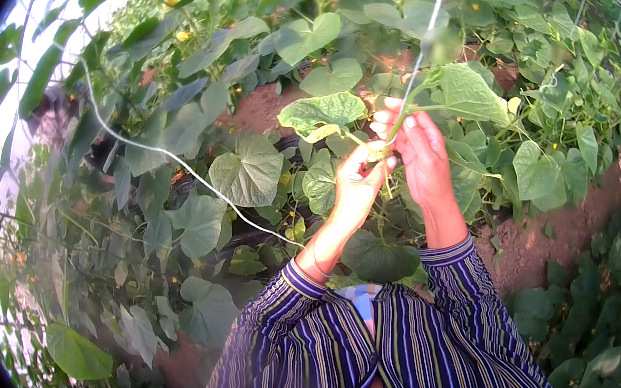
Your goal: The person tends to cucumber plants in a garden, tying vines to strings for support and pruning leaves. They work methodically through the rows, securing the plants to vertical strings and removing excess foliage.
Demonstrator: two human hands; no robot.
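A green vine stem (398,126), which looks like a cucumber plant's, rises between my hands beside a taut white string (417,62). My left hand (359,179) pinches the lower stem between thumb and fingers. Higher up, my right hand (423,152) has its fingers around the stem and the string; some of its fingertips pass behind them. A broad young leaf (468,94) spreads to the right of the shoot. On the left, a crinkled leaf (322,112) with a yellowish lower edge hangs above my left hand. Exactly how string and stem cross is hidden by the fingers.
A second white string (177,154) sags from the upper left to my left wrist. Dense leafy vines (247,169) with small yellow flowers surround me. Bare brown soil (557,245) shows at the right, beside more dark foliage (573,304).
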